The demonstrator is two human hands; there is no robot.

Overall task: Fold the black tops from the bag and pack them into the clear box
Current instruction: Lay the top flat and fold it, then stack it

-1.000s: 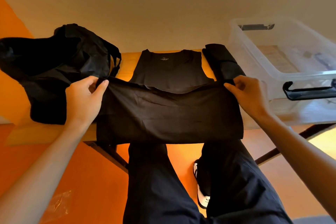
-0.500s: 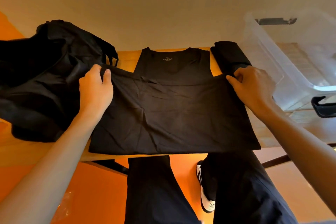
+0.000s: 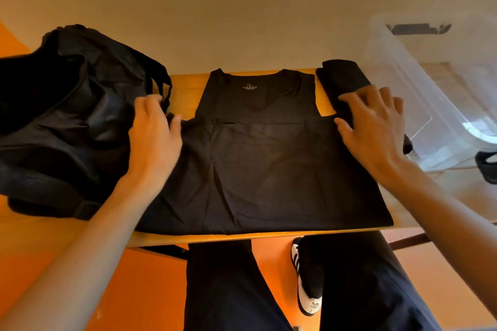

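Note:
A black sleeveless top (image 3: 263,158) lies flat on the wooden table (image 3: 185,88), its lower half folded up over its middle, neckline and label toward the wall. My left hand (image 3: 154,137) rests at the fold's left corner, fingers relaxed. My right hand (image 3: 373,126) lies flat with spread fingers at the fold's right corner. A folded black top (image 3: 341,78) sits just right of the neckline, partly under my right fingers. The black bag (image 3: 70,115) slumps on the table's left. The clear box (image 3: 430,83) stands at the right.
The table's front edge runs just below the top's hem. My legs in dark trousers and a black-and-white shoe (image 3: 309,285) show below, over an orange floor. A black latch handle (image 3: 486,166) hangs on the box's near side. A plain wall backs the table.
Both hands carried the hem up and laid it down over the top's middle. They have let go of the cloth and now lie flat at the fold's corners.

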